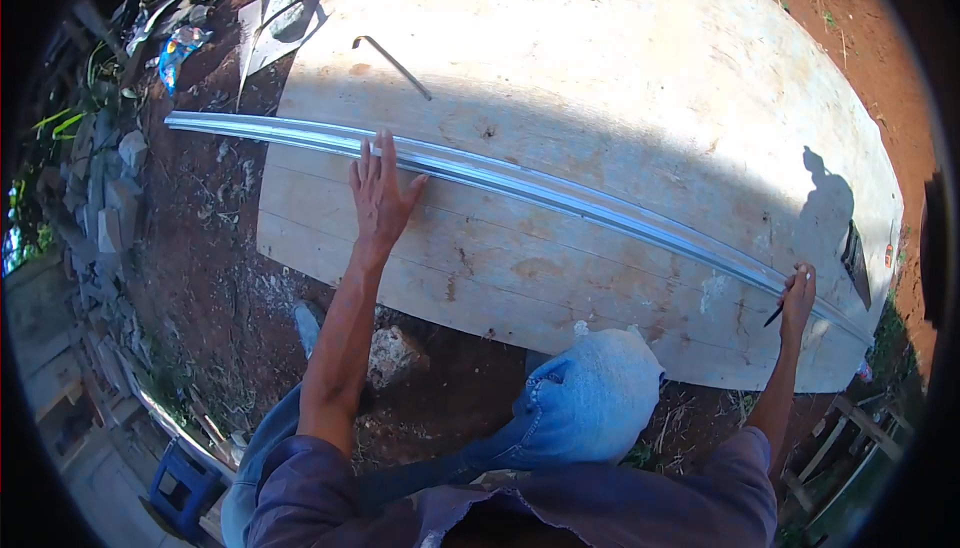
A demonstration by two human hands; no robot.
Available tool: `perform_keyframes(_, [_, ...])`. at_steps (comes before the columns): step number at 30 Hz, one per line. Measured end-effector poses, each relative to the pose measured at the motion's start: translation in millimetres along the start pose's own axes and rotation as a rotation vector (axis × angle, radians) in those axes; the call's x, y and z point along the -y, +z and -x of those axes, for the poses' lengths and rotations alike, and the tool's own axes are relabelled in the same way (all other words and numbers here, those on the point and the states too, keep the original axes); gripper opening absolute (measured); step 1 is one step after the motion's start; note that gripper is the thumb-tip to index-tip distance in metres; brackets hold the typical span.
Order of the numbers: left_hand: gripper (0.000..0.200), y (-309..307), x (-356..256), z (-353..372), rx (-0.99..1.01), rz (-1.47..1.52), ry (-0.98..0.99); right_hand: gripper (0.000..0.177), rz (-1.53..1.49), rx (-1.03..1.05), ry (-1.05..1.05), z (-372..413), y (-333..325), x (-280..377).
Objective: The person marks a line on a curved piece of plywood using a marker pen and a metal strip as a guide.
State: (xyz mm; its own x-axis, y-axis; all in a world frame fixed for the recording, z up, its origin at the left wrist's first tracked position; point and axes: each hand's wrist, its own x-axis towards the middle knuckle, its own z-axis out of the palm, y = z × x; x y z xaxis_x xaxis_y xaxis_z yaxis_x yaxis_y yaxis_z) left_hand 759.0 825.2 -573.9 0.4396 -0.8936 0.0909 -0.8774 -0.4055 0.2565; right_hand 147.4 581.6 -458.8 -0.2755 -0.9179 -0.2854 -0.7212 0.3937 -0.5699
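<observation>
A long, shiny metal profile (560,200) with lengthwise ridges lies across the plywood sheet (480,278), its left end reaching past the board's edge. My left hand (380,198) is spread over it left of the middle, fingertips resting on the metal. Near the right end, my right hand (798,293) is closed at the profile, with a thin dark pen (772,317) sticking out below the fingers. Farther up the board lies a bent metal rod (395,63) with a hooked end.
A dark, flat tool (855,263) lies near the board's right edge. Stones and rubble (115,198) line the left side, with a blue plastic wrapper (178,56) on the soil. A rough stone (395,356) sits by my legs, and a blue stool (185,488) stands lower left.
</observation>
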Motion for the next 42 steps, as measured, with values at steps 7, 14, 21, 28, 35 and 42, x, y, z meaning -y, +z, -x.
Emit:
perform_keyframes(7, [0.069,-0.4,10.3,-23.9,0.101,0.102,0.254,0.043,0.307,0.090,-0.195,5.6,58.4,-94.1])
perform_keyframes(14, [0.069,4.2,11.6,-36.9,0.077,0.140,0.238,0.043,0.216,-0.062,-0.339,-5.0,74.6,-101.9])
perform_keyframes(21, [0.065,4.1,14.6,-57.6,0.074,0.161,0.189,0.041,0.311,-0.025,-0.319,-32.9,79.1,-58.6])
perform_keyframes(28, [0.067,0.8,18.3,-60.4,-0.038,0.164,0.300,0.045,0.389,-0.008,-0.421,-56.8,78.4,-71.6])
perform_keyframes(35, [0.064,6.6,24.7,-65.4,-0.185,0.232,0.316,0.043,0.400,-0.002,-0.287,-36.5,78.0,-46.5])
perform_keyframes(42, [0.062,-19.1,14.6,-73.6,-0.297,0.446,0.065,0.022,0.335,0.117,-0.676,-16.2,146.5,82.8])
